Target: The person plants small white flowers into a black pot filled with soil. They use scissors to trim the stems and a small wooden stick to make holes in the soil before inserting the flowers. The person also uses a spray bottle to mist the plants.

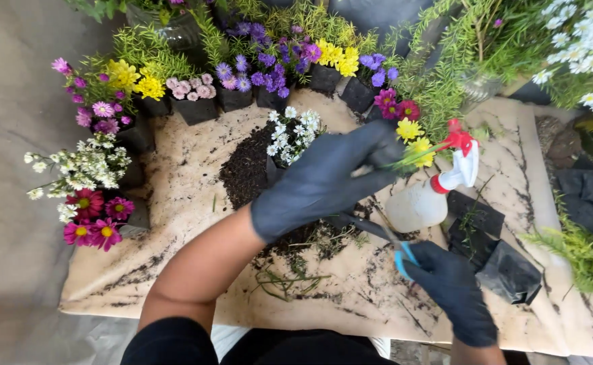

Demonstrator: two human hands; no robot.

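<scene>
A soil-strewn beige paper sheet (pixel 175 223) covers the frame's centre, ringed by potted flowers. At centre, the left hand (pixel 323 179) in a dark glove pinches a thin green stem of yellow flowers (pixel 415 138), which reaches toward upper right. Lower right, the gloved right hand (pixel 448 290) grips blue-handled scissors (pixel 392 245), blades just below the left hand. A white spray bottle with red trigger (pixel 425 196) lies beside them.

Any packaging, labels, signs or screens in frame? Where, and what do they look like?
No labels, signs or screens show.
Spray bottle: lying on the sheet right of centre, white rounded body, red trigger head.
Black plastic grow bags: empty, crumpled flat at right, beside the right hand.
Black nursery pots: square, in a row along the top, holding flowers.
Left hand: gloved, holding yellow flowers.
</scene>
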